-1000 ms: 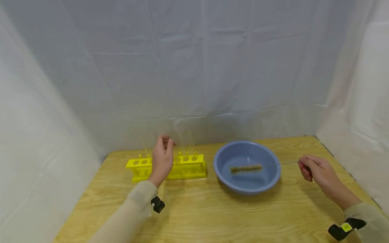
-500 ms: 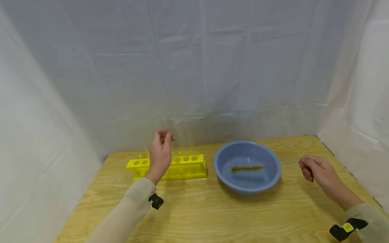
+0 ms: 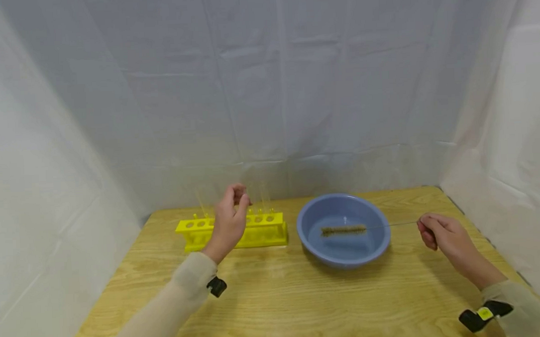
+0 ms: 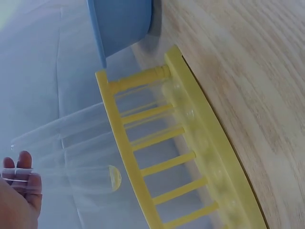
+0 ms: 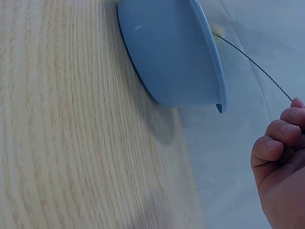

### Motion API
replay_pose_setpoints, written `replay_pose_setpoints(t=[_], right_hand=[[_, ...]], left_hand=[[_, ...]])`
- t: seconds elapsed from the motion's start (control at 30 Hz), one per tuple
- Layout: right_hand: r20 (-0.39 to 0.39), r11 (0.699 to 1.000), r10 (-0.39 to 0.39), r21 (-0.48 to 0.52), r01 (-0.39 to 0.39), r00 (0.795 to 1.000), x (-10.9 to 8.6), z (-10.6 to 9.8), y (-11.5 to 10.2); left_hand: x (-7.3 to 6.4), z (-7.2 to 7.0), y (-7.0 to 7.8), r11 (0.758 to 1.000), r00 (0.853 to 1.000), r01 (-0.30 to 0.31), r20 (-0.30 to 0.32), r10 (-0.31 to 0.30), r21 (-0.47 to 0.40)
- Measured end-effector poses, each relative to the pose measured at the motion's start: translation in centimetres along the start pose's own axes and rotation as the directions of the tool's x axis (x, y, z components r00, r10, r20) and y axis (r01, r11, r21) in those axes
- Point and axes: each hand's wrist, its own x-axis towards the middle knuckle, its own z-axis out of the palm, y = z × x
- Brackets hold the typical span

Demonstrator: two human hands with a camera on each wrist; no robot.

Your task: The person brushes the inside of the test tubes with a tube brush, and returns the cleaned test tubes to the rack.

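My left hand (image 3: 229, 220) pinches a clear test tube (image 4: 76, 180) near its upper end. The tube's rounded bottom is apart from the top bar of the yellow test tube rack (image 4: 131, 160), above it. Other clear test tubes (image 3: 265, 196) stand in the rack, hard to see against the pale backdrop. On the right, my right hand (image 3: 449, 241) grips the thin twisted wire handle of a test tube brush (image 3: 343, 230). Its tan bristles lie level over the blue basin (image 3: 305, 242); whether they touch it cannot be told.
The basin stands right of the rack on a wood-grain table (image 3: 275, 299). White sheeting (image 3: 266, 88) hangs behind the table and along both sides. A black camera (image 3: 217, 286) is strapped to the left wrist, another (image 3: 477, 318) to the right.
My left hand first rose above the rack, then shifted right and slightly down with the test tube. My right hand and the brush have barely moved.
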Motion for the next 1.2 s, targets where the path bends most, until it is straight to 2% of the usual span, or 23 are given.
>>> replay_pose_setpoints(t=[0.2, 0.43, 0.53, 0.67, 0.83, 0.93, 1.2], right_hand=[[-0.011, 1.000, -0.011, -0.007, 0.011, 1.000, -0.1, -0.2, -0.1], [-0.015, 1.000, -0.007, -0.012, 0.007, 1.000, -0.2, -0.4, -0.4], [-0.010, 1.000, -0.009, -0.012, 0.009, 1.000, -0.3, -0.5, -0.5], [-0.005, 1.000, -0.012, -0.004, 0.012, 1.000, -0.2, -0.7, -0.6], [-0.018, 1.000, -0.014, 0.009, 0.014, 1.000, -0.1, -0.7, -0.7], [-0.013, 0.999, -0.026, 0.028, 0.027, 1.000, -0.1, -0.7, -0.8], [-0.004, 0.997, -0.045, 0.065, 0.045, 0.999, -0.2, -0.7, -0.9]], left_hand=[[-0.9, 0.7, 0.8, 1.000, 0.995, -0.017, 0.096, 0.016, 0.013], [-1.8, 2.2, 0.7, 0.991, 0.979, -0.104, 0.186, 0.087, 0.082], [-2.1, 2.7, 0.8, 0.985, 0.967, -0.120, 0.237, 0.088, 0.124], [-2.4, 3.5, 0.9, 0.972, 0.950, -0.119, 0.307, 0.052, 0.202], [-2.9, 4.5, 0.6, 0.946, 0.919, -0.121, 0.393, -0.007, 0.301], [-3.3, 5.1, 0.3, 0.926, 0.907, -0.136, 0.421, -0.026, 0.351], [-3.8, 5.8, 0.2, 0.869, 0.899, -0.207, 0.437, -0.013, 0.450]])
